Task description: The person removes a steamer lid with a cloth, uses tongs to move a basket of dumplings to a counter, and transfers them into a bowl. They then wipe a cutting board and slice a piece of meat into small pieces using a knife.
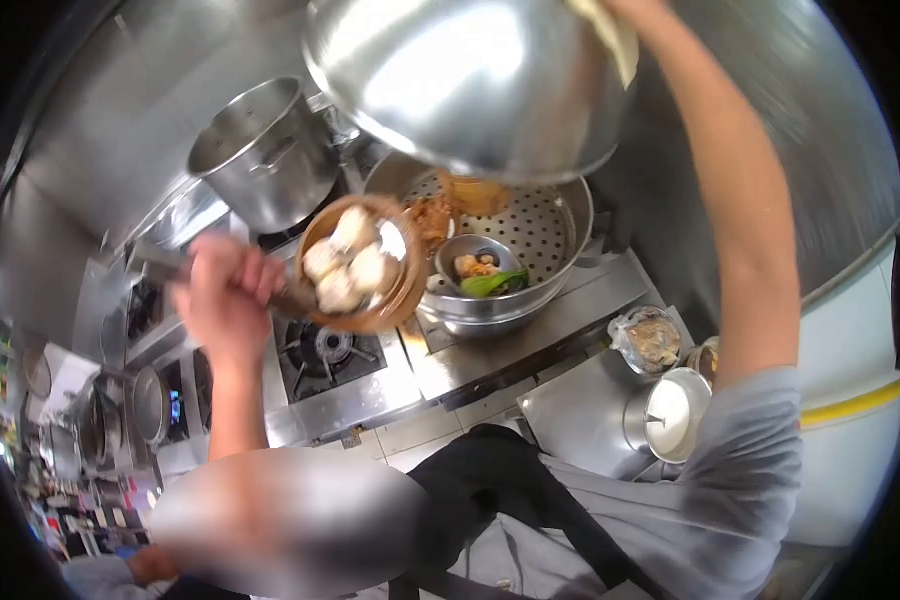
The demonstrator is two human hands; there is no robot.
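Note:
My left hand [232, 285] is closed in a fist, blurred by motion, around a dark, handle-like tool [295, 300] that meets the rim of a round bamboo steamer [410, 295]. Several pale, pleated buns [372, 268] sit inside this steamer, which is held up over the stove's front. Only part of my right hand [635, 8] shows at the top edge, closed on a yellowish cloth [610, 40] at a big domed steel lid [460, 75]. Raised and tilted, the lid hangs above a wide perforated steamer pot [577, 215]. In that pot are a metal bowl [450, 250] with food and green leaves, and browned food [430, 222].
A tall steel pot [270, 165] stands behind the steamer, near a gas burner [332, 345]. At right are a white-filled container [682, 415] and a plastic-wrapped bowl [650, 342]. Frying pans [150, 405] line the left side. Another person's forearm [152, 565] shows at lower left.

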